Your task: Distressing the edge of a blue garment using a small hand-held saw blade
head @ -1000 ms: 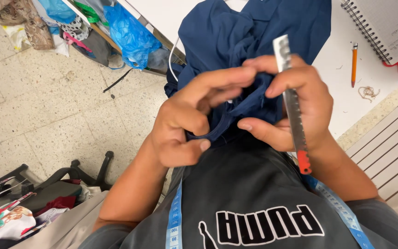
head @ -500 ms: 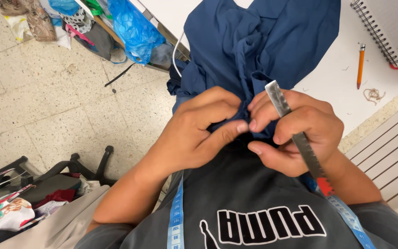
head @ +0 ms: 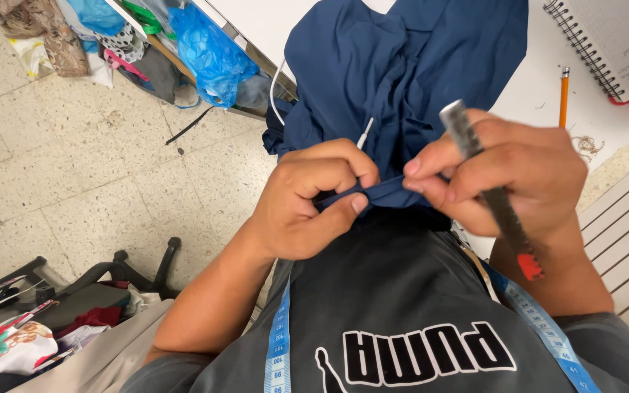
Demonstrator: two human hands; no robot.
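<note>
A dark blue garment [head: 409, 58] hangs from the white table [head: 540, 124] toward my chest. My left hand [head: 307, 200] pinches a folded edge of the blue cloth between thumb and fingers. My right hand [head: 518, 171] pinches the same edge a short way to the right, pulling it taut between the hands. The right hand also grips a metal ruler [head: 493, 189] with a red end, slanted across the palm. A thin white stick [head: 365, 134] pokes up behind my left fingers. A blue measuring tape [head: 278, 342] hangs around my neck over a grey shirt.
An orange pencil [head: 563, 98], a spiral notebook [head: 609, 40] and a thread tangle [head: 589, 145] lie on the table at right. Blue plastic bags [head: 209, 51] and cloth scraps pile under the table. A chair base [head: 121, 273] and fabric heap [head: 9, 342] stand at lower left.
My hands have moved apart, stretching the blue cloth edge flat between them. The right hand rose and shifted right with the ruler.
</note>
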